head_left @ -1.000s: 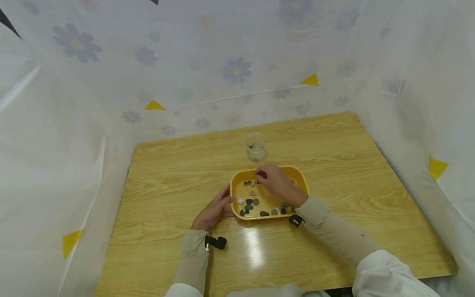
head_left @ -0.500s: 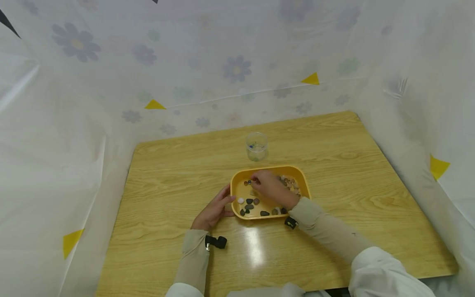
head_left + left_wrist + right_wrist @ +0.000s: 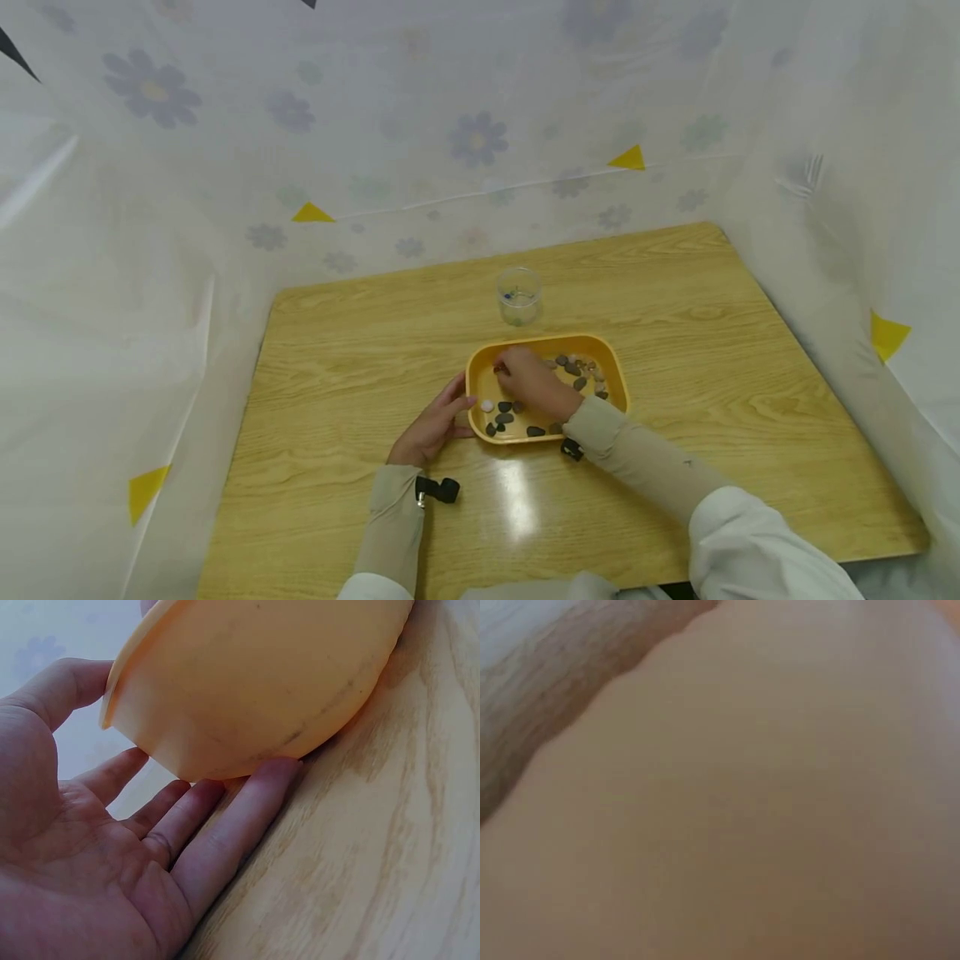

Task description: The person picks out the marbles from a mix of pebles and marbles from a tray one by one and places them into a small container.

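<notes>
In the head view my left hand point(image 3: 429, 427) holds the left end of a yellow plastic tray point(image 3: 621, 385). The left wrist view shows the thumb against the rim of the tray point(image 3: 247, 690) and the other fingers under its outer wall. My right hand point(image 3: 528, 379) reaches into the tray, its bent fingertips down at a small reddish marble point(image 3: 498, 368) near the back left corner. I cannot tell whether they grip it. Dark stones point(image 3: 505, 418) and a white stone point(image 3: 487, 406) lie in the tray. Sleeve fabric point(image 3: 727, 795) fills most of the right wrist view.
Behind the tray stands a clear round jar point(image 3: 519, 298) with a few small coloured marbles in it. Brown and dark pebbles point(image 3: 581, 383) gather on the tray's right side. The wooden table point(image 3: 337, 367) is bordered by white flowered sheeting point(image 3: 420, 125).
My right hand has moved left inside the tray, from its back middle to the marbles near the left end, uncovering pebbles on the right. The left hand and tray stay nearly still.
</notes>
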Demonstrator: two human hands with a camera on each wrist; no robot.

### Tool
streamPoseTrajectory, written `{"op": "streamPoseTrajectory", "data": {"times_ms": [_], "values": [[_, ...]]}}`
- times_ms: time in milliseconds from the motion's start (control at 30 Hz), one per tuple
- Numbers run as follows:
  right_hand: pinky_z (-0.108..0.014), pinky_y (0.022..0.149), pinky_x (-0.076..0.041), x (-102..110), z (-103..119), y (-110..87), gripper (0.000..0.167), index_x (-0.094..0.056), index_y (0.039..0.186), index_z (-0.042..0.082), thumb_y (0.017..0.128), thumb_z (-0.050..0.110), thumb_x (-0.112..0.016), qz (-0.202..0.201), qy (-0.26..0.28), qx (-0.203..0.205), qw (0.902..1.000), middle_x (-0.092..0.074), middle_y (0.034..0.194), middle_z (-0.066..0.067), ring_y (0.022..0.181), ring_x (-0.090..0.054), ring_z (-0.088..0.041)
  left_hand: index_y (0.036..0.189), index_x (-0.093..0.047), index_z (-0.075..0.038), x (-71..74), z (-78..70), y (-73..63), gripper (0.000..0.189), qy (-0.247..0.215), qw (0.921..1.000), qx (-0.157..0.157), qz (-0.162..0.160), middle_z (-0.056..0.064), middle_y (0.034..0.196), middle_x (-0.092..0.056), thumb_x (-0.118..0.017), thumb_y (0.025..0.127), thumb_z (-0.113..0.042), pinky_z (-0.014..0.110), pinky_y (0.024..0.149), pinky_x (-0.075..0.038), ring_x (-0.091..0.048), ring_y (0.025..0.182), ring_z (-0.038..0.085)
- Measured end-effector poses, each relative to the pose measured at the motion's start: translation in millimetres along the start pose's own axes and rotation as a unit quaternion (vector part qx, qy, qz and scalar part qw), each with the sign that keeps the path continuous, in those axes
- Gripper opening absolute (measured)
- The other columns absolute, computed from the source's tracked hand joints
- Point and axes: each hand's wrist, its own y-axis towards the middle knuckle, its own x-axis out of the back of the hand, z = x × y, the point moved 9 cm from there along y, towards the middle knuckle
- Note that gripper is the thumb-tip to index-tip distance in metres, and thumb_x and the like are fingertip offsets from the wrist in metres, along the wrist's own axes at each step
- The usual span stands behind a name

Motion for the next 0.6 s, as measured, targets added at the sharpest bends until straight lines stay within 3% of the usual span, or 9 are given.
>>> {"op": "streamPoseTrajectory", "data": {"times_ms": [100, 300, 600], "values": [[-0.029, 0.073, -0.049, -2.3, 1.0, 0.4, 0.014, -0.07, 0.094, 0.004, 0.088, 0.007, -0.058, -0.01, -0.009, 0.009, 0.9999, -0.063, 0.088, -0.003, 0.078, -0.056, -0.014, 0.146, -0.026, -0.032, 0.1, 0.1, -0.2, 0.062, -0.003, 1.0, 0.002, -0.003, -0.003, 0.149, -0.021, -0.057, 0.093, -0.025, 0.043, 0.073, -0.055, -0.053, 0.111, 0.029], [-0.027, 0.059, -0.041, -5.3, 3.2, 2.7, 0.014, -0.065, 0.08, 0.007, 0.089, 0.006, -0.055, -0.019, -0.019, 0.013, 0.9995, -0.054, 0.07, -0.002, 0.062, -0.047, -0.015, 0.146, -0.025, -0.031, -1.3, -1.6, -0.9, 0.061, -0.001, 1.0, -0.001, 0.003, -0.002, 0.15, -0.02, -0.055, 0.094, -0.025, 0.043, 0.073, -0.055, -0.053, 0.11, 0.03], [-0.027, 0.06, -0.044, -8.0, 6.1, 4.6, 0.012, -0.067, 0.082, 0.008, 0.09, 0.009, -0.057, -0.021, -0.025, 0.016, 0.9993, -0.055, 0.072, 0.0, 0.063, -0.048, -0.013, 0.146, -0.026, -0.032, -0.3, -1.5, -0.3, 0.062, -0.007, 1.0, -0.004, 0.004, -0.002, 0.15, -0.021, -0.057, 0.093, -0.026, 0.043, 0.073, -0.055, -0.052, 0.112, 0.03]]}}
